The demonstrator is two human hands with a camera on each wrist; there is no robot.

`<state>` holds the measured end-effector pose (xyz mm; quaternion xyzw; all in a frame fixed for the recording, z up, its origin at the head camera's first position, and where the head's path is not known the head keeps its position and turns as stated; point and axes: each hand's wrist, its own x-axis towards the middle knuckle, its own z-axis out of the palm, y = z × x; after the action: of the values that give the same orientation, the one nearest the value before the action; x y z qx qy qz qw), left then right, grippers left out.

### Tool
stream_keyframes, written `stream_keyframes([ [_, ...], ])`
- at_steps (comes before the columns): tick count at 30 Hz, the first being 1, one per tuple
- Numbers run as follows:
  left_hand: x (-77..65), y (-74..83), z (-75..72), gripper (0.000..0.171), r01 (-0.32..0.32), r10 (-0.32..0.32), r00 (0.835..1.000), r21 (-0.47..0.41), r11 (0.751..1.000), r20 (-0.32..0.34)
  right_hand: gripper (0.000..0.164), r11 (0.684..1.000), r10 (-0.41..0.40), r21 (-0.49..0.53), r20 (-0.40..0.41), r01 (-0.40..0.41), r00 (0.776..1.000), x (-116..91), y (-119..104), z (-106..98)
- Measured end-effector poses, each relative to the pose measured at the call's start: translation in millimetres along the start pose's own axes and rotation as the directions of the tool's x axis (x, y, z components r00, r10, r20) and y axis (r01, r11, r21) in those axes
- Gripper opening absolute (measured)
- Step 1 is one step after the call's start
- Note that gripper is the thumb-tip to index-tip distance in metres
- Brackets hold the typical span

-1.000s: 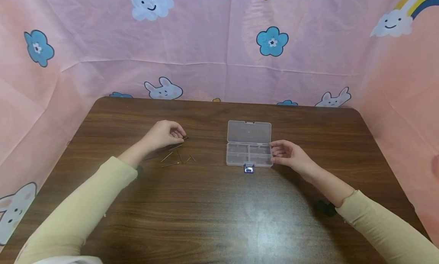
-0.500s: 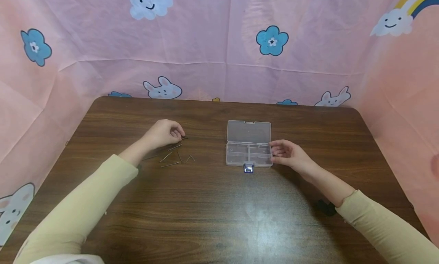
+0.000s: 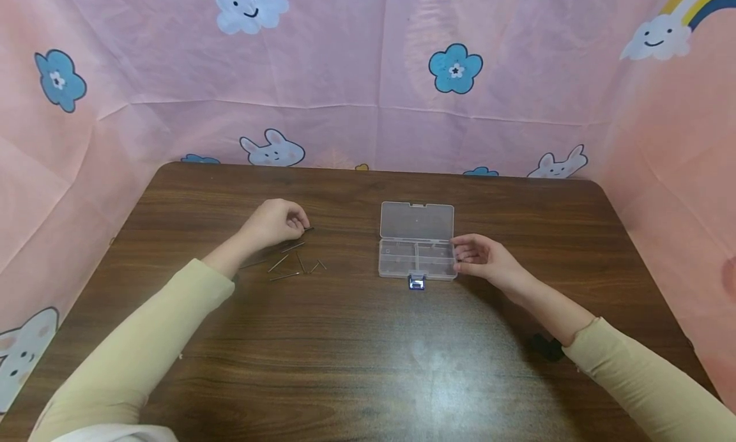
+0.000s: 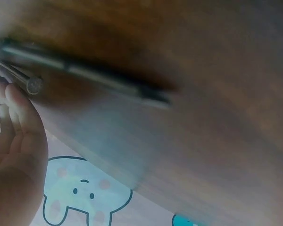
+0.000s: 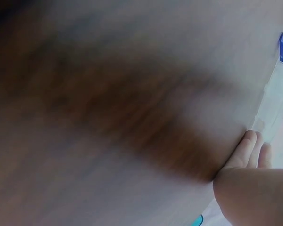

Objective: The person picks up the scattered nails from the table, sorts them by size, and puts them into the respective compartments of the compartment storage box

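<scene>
The head view looks forward and down from above the near edge of the counter (image 3: 356,359), taking in both arms and the pink backdrop behind. The left wrist view sits low behind the left grip (image 4: 14,155), very near, facing past its fingers across the counter to the backdrop. The right wrist view looks likewise past the right grip (image 5: 254,188), blurred, sharing the counter.

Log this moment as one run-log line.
left hand: pinches nail | right hand: touches clear box side | box lid: open | loose nails: on table
</scene>
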<state>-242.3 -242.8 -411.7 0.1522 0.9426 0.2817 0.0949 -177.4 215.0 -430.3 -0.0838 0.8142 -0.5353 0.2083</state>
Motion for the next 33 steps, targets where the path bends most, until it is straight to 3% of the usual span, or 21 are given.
stream_keyframes([
  [11, 5.2, 13.8, 3.3, 0.017, -0.004, 0.002, 1.0, -0.07, 0.998, -0.02, 0.055, 1.0, -0.001, -0.007, 0.008, 0.001, 1.0, -1, -1, -1],
  [19, 9.8, 35.7, 8.3, 0.019, -0.038, 0.036, 0.999, -0.115, 0.993, -0.02, 0.057, 1.0, -0.009, -0.008, 0.016, 0.009, 1.0, -1, 2, -1],
  [28, 19.7, 62.6, 14.3, 0.017, -0.021, 0.02, 1.0, -0.243, 0.97, -0.01, 0.057, 1.0, -0.014, 0.0, 0.013, 0.014, 1.0, -1, -1, -2],
  [33, 24.1, 76.9, 20.0, 0.016, -0.037, 0.041, 0.999, -0.252, 0.967, 0.009, 0.056, 1.0, -0.013, 0.016, 0.022, 0.013, 1.0, -2, -2, 0],
])
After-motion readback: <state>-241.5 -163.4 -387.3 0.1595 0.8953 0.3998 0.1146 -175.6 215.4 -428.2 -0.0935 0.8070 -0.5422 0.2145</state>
